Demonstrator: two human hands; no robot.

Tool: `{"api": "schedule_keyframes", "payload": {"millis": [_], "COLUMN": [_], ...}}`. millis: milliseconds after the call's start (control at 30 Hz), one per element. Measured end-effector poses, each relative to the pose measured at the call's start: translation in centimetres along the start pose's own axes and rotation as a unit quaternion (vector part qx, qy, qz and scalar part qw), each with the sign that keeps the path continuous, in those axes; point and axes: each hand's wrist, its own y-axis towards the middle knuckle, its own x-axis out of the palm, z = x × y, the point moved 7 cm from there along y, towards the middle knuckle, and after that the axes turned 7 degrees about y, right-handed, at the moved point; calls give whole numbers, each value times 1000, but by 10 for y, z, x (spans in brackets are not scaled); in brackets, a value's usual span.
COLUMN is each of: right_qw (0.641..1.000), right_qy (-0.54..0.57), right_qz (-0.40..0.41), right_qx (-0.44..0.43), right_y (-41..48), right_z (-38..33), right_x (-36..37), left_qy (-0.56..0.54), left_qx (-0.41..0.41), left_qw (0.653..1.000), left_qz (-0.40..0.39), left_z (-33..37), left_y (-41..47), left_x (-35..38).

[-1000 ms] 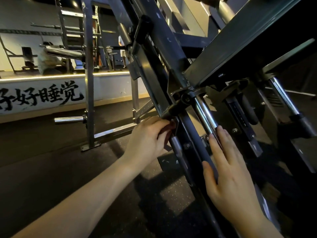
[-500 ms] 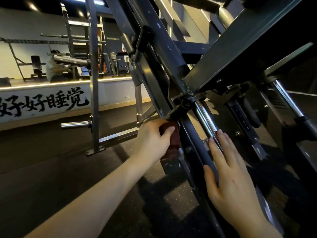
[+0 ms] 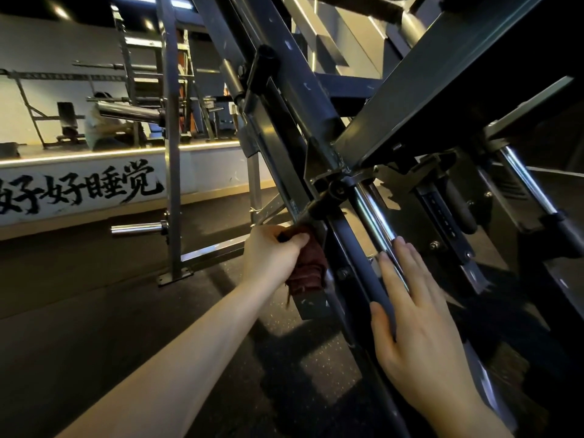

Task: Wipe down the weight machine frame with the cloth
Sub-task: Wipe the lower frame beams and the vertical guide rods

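Cloth (image 3: 308,270) is gripped against the frame (image 3: 357,270) by the left hand (image 3: 271,252); the right hand (image 3: 417,327) is laid flat, fingers straight, on the frame.

1. Dim gym, dark overall; the right side and the lower corners sink almost to black.
2. Small ceiling spots (image 3: 60,12) glow top left, and a warm light strip (image 3: 126,152) runs below the pale wall (image 3: 47,42).
3. Hard glare streaks flash on the chrome rod (image 3: 376,216) and the peg (image 3: 136,229).
4. The left hand (image 3: 271,251) and right hand (image 3: 417,314) catch warm light and are well exposed. The cloth (image 3: 308,270) reads dark red, its folds murky.
5. The frame (image 3: 294,90) throws broad, soft shadows over the speckled floor (image 3: 94,311).
6. There is wide-angle bend: the post (image 3: 172,184) leans and bars splay towards the edges.
7. The far background is soft and slightly smeared.
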Motion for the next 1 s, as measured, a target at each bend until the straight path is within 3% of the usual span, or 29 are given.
{"api": "schedule_keyframes", "payload": {"millis": [167,300,500,833,1000], "right_qw": [1000,1000,1000,1000,999], "right_qy": [0,0,1,-8,-22], "right_qz": [9,4,3,-20,10], "right_qx": [2,-4,-6,4,44], "right_y": [0,0,0,-11,-29], "right_z": [-1,0,-1,4,27], "right_x": [-1,2,0,-20,-35], "left_qy": [-80,-48,32,164,111], "left_qx": [-24,-28,70,57,22], "left_qw": [996,998,997,985,993], "left_qz": [-27,7,14,11,16], "left_z": [-1,-6,11,7,-18], "left_y": [-3,2,-4,1,-23], "left_x": [7,3,3,-6,-7]}}
